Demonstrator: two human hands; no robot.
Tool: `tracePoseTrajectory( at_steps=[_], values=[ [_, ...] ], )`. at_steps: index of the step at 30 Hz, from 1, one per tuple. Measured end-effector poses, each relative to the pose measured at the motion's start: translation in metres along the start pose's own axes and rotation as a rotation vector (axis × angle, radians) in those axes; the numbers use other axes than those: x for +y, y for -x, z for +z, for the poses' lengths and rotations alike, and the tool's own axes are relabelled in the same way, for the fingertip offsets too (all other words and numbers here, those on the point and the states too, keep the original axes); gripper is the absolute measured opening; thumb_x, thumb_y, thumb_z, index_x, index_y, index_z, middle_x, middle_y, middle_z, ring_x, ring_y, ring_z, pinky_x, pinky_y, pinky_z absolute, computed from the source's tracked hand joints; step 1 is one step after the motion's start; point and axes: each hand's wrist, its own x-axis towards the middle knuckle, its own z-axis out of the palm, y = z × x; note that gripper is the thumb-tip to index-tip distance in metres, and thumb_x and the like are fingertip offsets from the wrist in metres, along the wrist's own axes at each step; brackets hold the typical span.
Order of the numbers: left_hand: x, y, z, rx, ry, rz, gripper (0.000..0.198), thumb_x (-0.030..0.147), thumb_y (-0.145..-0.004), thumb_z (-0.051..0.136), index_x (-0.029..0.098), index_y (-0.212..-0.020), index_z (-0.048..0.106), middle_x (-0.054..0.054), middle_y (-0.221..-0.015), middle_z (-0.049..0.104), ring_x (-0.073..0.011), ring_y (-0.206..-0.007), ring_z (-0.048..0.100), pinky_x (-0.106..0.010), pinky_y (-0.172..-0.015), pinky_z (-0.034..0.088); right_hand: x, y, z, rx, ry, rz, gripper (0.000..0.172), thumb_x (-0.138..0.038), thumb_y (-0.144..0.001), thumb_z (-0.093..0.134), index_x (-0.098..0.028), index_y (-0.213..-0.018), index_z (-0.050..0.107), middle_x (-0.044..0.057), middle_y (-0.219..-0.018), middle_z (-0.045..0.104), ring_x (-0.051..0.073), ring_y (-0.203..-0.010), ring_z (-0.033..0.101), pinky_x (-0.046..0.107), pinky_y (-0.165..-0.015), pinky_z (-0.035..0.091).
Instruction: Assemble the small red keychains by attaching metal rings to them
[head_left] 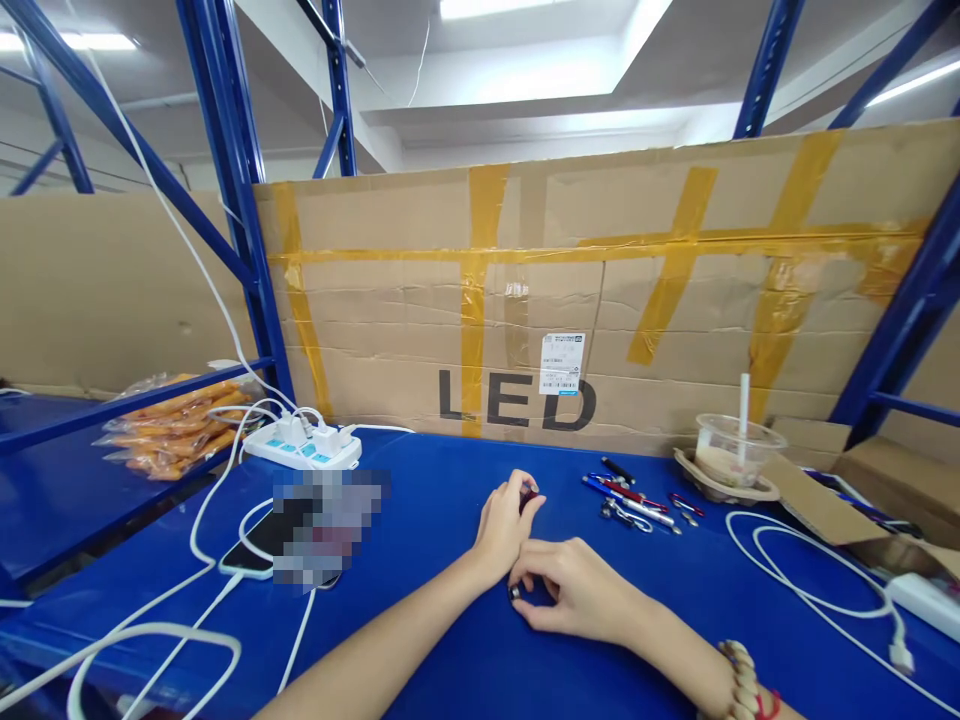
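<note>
Both my hands rest near the middle of the blue table [450,500]. My left hand [504,525] is closed around a small dark red cylindrical object [528,496] that shows between its fingertips. My right hand [566,590], just in front of it, pinches a small dark ring-like part [515,593] against the table. The two hands almost touch. A beaded bracelet [742,680] is on my right wrist.
Several pen-like items [634,500] lie right of my hands. A plastic cup with a straw [731,455] stands further right. At left are a phone [262,545], a white power strip [304,445] and white cables. A cardboard wall marked LED [517,400] closes the back.
</note>
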Motion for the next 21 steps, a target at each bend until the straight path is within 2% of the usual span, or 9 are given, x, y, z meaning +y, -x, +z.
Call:
tracePoseTrajectory(
  at_steps=[9,17,21],
  values=[
    [-0.011,-0.003,0.002,0.07,0.04,-0.019,0.008,0.024,-0.083,0.047,0.022,-0.09,0.049,0.001,-0.08,0.057,-0.0141,-0.076,0.056,-0.024,-0.069,0.043,0.019,0.003,-0.022,0.086,0.217,0.112,0.017,-0.018,-0.076,0.047,-0.021,-0.088,0.06,-0.002,-0.085,0.062,0.007,-0.055,0.051,0.018,-0.053,0.031],
    [-0.01,-0.004,0.004,0.06,0.04,-0.008,0.007,0.026,-0.082,0.048,0.022,-0.088,0.049,0.001,-0.076,0.055,-0.0146,-0.072,0.054,-0.025,-0.068,0.041,0.024,0.005,-0.022,0.033,0.208,0.148,0.016,-0.019,-0.076,0.051,-0.023,-0.089,0.059,-0.004,-0.088,0.062,0.007,-0.059,0.054,0.017,-0.053,0.032],
    [-0.01,-0.005,0.004,0.047,0.015,0.002,0.008,0.026,-0.083,0.048,0.022,-0.089,0.05,0.0,-0.077,0.055,-0.0147,-0.072,0.054,-0.025,-0.068,0.04,0.029,0.004,-0.021,0.016,0.222,0.136,0.013,-0.024,-0.079,0.052,-0.023,-0.089,0.061,-0.003,-0.089,0.062,0.01,-0.068,0.057,0.018,-0.057,0.034]
  ],
)
